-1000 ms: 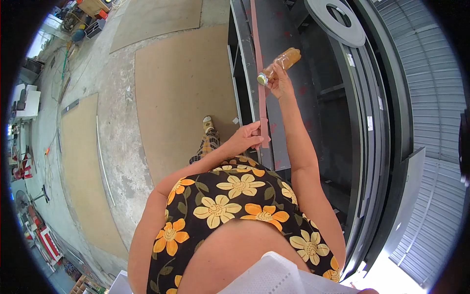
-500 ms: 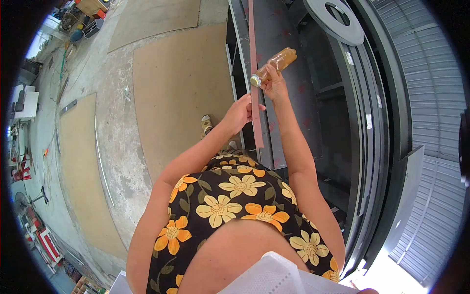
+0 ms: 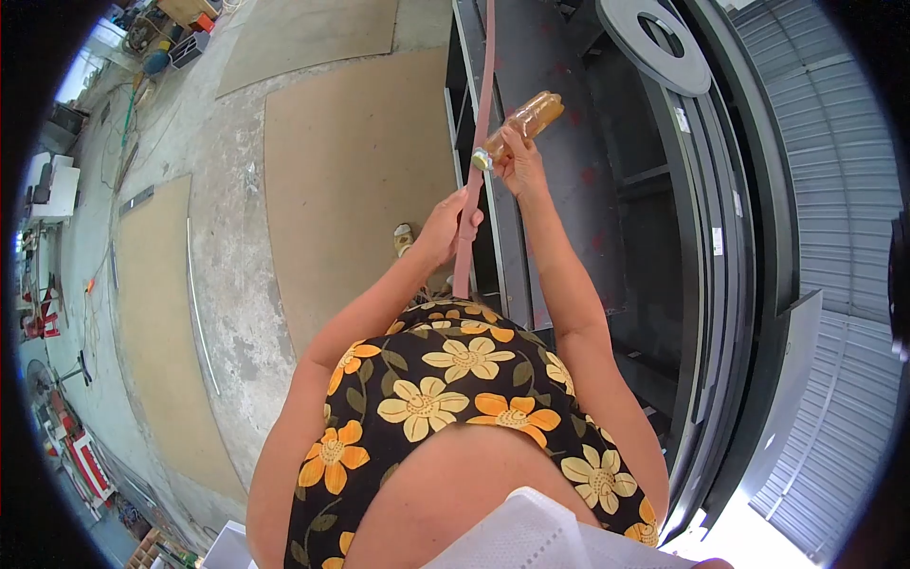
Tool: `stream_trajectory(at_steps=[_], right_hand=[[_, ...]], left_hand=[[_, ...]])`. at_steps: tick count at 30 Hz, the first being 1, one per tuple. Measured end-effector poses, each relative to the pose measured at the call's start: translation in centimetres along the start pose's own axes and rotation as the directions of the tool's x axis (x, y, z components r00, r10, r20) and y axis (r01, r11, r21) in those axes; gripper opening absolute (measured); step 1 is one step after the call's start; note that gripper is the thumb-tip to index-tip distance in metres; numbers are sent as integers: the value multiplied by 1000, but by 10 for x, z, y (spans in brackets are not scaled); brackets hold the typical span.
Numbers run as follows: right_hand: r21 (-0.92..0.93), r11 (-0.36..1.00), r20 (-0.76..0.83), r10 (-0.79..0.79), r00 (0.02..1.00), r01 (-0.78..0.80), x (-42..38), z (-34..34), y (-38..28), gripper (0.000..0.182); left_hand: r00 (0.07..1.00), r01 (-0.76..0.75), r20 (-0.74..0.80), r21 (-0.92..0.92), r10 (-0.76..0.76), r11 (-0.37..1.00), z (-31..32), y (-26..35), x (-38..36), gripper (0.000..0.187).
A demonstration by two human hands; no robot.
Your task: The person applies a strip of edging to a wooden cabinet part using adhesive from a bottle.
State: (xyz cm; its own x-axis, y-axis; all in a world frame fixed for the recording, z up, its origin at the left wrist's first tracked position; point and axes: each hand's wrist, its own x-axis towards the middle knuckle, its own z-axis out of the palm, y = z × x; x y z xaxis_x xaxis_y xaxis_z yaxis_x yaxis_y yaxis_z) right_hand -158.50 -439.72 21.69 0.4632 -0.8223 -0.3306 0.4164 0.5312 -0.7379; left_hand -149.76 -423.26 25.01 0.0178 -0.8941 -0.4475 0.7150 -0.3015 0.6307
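A long pink strip [image 3: 482, 104] runs down along the edge of the dark metal frame [image 3: 513, 248] towards my body. My left hand [image 3: 445, 226] is closed round its lower part. In my right hand [image 3: 521, 166] is a clear plastic bottle [image 3: 536, 114] with amber-brown contents, tilted so that its capped end points down and left. That end lies against or just over the strip; which of the two I cannot tell.
A grey ring-shaped disc [image 3: 697, 71] rests at the upper right on the dark frames. Tan boards [image 3: 355, 180] lie on the concrete floor [image 3: 232, 256] to the left. Tools and red equipment [image 3: 95, 472] stand at the far left.
My left hand has closed round the strip, and the strip's lower end has swung left, towards my body. The bottle in my right hand has shifted slightly left.
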Motion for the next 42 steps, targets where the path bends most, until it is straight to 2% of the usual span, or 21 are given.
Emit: stream_trajectory(at_steps=[6, 9, 15, 21, 24, 27, 31, 37, 40, 42], right_hand=[[-2, 1000, -9, -13, 1000, 13, 1, 10, 1, 43], [-24, 1000, 39, -12, 999, 13, 21, 11, 5, 43], [59, 998, 96, -23, 995, 18, 26, 14, 9, 41], [90, 996, 77, 5, 997, -12, 27, 5, 22, 40], [164, 984, 87, 54, 995, -68, 36, 1, 28, 37], [161, 981, 152, 86, 985, -111, 37, -4, 29, 34], [150, 986, 123, 58, 991, -76, 41, -2, 43, 32], [137, 981, 136, 119, 984, -137, 50, -7, 68, 33], [146, 978, 109, 132, 985, -147, 44, 1, 72, 37], [158, 971, 124, 163, 979, -182, 44, 3, 75, 38]], left_hand=[[1000, -15, 2, 13, 15, 1000, -3, 7, -24, 36], [1000, 4, 21, 50, -5, 999, -12, 18, -24, 37], [1000, -15, 24, 121, 12, 993, -19, 24, -28, 37], [998, -23, 61, 143, 14, 989, -22, 21, -42, 37], [999, -9, 37, 156, 3, 988, -22, 27, -38, 38], [1000, -9, 14, 183, 6, 983, -20, 25, -44, 40], [1000, -5, 7, 230, 4, 973, -23, 31, -50, 42], [999, 18, -43, 278, -6, 960, -48, 31, -54, 43], [997, 45, -82, 382, -14, 923, -50, 35, -65, 42], [996, 62, -76, 353, -37, 934, -51, 39, -72, 41]])
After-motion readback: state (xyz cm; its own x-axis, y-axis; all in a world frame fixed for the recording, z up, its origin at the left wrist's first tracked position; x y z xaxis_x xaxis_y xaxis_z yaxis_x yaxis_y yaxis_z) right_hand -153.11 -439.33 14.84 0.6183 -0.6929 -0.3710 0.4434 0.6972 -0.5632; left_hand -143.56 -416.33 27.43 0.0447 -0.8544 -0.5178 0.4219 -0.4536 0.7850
